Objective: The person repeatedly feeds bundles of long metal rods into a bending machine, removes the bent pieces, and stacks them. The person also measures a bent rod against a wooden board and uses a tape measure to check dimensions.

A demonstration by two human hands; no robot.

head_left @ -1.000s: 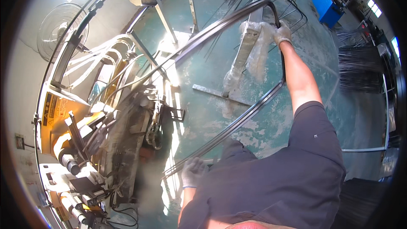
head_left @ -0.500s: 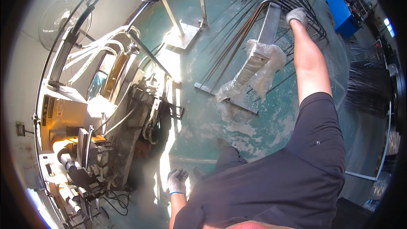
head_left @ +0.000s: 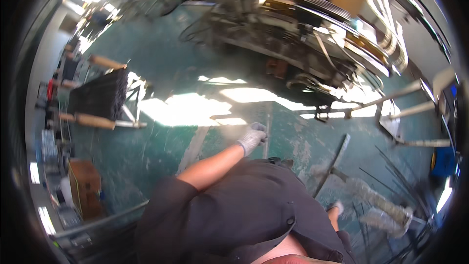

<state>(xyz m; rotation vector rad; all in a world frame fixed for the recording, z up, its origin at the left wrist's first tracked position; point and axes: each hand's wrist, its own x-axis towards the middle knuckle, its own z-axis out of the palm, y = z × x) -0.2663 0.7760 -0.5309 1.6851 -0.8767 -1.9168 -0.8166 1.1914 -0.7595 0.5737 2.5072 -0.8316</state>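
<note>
While sunlight [head_left: 185, 110] falls in bright patches across a worn green floor [head_left: 163, 144], a worker in a dark shirt [head_left: 239, 203] stands with both gloved hands apart, the workshop spread around the clock face of the frame. The left hand [head_left: 253, 137], in a pale knit glove, sits close to the dial's center, its fingers loosely bent and no object visible in its grasp; the bare forearm [head_left: 212, 166] reaches up to it from seven o'clock. Toward four o'clock, the right hand [head_left: 337, 208] shows small and blurred beside the shirt, partly hidden by the body, so how far it is open and whether it holds anything cannot be told. Nearest to that hand, also at four o'clock, lies a post [head_left: 376, 197] wrapped in clear plastic, joined to a flat metal bar [head_left: 339, 152] on the floor. Beyond the post, between three and four o'clock, thin dark rods [head_left: 415, 191] spread in a blurred fan. A long machine [head_left: 273, 44] fills the stretch from twelve to one o'clock, with white hoses [head_left: 384, 12] looping at two. At nine o'clock a dark bundle [head_left: 100, 93] rests between tan cylinders [head_left: 95, 121], and a brown box [head_left: 84, 176] stands at eight.
</note>
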